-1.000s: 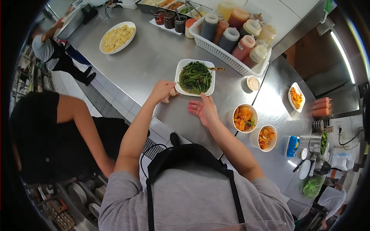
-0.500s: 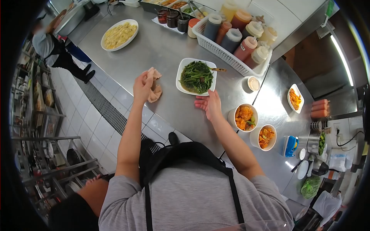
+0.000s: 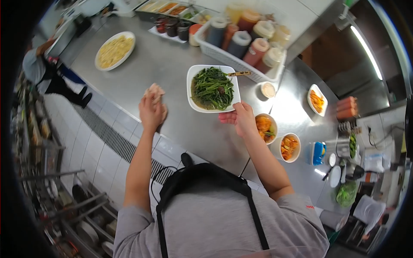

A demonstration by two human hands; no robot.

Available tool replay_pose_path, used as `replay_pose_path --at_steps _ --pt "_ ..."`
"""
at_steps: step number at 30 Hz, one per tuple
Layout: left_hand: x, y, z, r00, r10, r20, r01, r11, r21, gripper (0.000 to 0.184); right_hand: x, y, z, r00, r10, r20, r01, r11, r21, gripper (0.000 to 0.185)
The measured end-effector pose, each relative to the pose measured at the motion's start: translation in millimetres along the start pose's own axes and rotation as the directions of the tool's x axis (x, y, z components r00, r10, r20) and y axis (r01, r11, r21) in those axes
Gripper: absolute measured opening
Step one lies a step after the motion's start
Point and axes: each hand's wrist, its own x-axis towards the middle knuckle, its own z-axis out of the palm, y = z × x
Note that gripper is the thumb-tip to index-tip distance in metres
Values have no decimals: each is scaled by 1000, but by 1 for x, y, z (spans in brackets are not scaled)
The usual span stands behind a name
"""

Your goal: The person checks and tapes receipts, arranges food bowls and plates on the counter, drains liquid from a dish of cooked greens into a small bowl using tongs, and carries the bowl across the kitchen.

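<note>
I have the right hand (image 3: 243, 120) pinching the near right corner of the dish (image 3: 189, 92), its fingers partly under the rim. The dish, full of greens (image 3: 213, 88), is over the table (image 3: 180, 133); on my screen I can't tell whether its base touches. My left hand (image 3: 150, 114), fingers bunched, grips a cloth (image 3: 155, 90) near the table's front edge.

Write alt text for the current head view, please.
The right hand holds one corner of a white dish of greens at a steel counter, while the left hand holds a pinkish cloth. Nearby stand two tubs of orange food.
</note>
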Motion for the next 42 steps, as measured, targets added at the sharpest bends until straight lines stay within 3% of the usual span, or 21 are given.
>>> replay_pose_path --at_steps 4,10,13,15,19,21,23,24,25,26,27,28,29,30,35,37,42 --pt "-2 10 -2 1000 23 -10 -23 1000 18 34 -38 -50 -46 998 -57 4 57 998 -17 26" --pt "-2 -2 6 1000 -22 21 21 998 56 40 -87 -86 -104 963 -231 -137 213 968 -133 26" --pt "-2 -1 12 999 -22 46 13 985 174 48 -98 -84 -123 956 -251 -154 227 961 -158 26" --pt "2 5 15 994 77 -78 -49 947 316 57 -99 -81 -127 962 -234 -139 211 964 -160 26" --pt "4 7 17 958 226 178 -232 973 13 70 -93 -71 -117 984 -174 -26 168 974 -151 26" --pt "2 41 1 882 145 448 63 906 -418 71 -86 -63 -99 990 -132 51 138 980 -146 26" --pt "-8 72 -9 817 58 574 328 773 -543 64 -79 -56 -83 991 -68 115 84 986 -143 28" --pt "-12 82 -14 829 35 558 332 773 -541 64 -77 -54 -74 988 -60 143 82 985 -154 28" --pt "-15 90 -20 884 -2 467 144 953 -268 59 -75 -51 -66 977 -43 208 77 985 -154 28" --pt "-20 95 -26 927 -3 375 -23 998 66 54 -73 -48 -58 963 -24 268 68 986 -154 28" --pt "-18 95 -30 924 -126 360 250 912 -323 47 -71 -48 -49 947 12 322 50 982 -184 28" --pt "-19 103 -46 924 -143 354 262 912 -315 47 -66 -46 -43 942 25 334 41 981 -189 28" --pt "-19 109 -65 836 -186 516 490 677 -550 49 -62 -43 -37 926 40 374 49 973 -225 29" --pt "-18 120 -86 735 -153 660 668 333 -666 51 -59 -41 -31 908 54 417 62 964 -260 31" --pt "-35 125 -126 691 -123 712 712 281 -643 48 -51 -36 -1 853 161 496 37 930 -365 30" --pt "-45 123 -137 772 -180 610 627 371 -685 47 -47 -34 12 822 192 536 49 914 -403 30" --pt "-58 119 -160 766 -315 561 638 485 -598 46 -40 -25 38 767 221 603 98 888 -450 32"
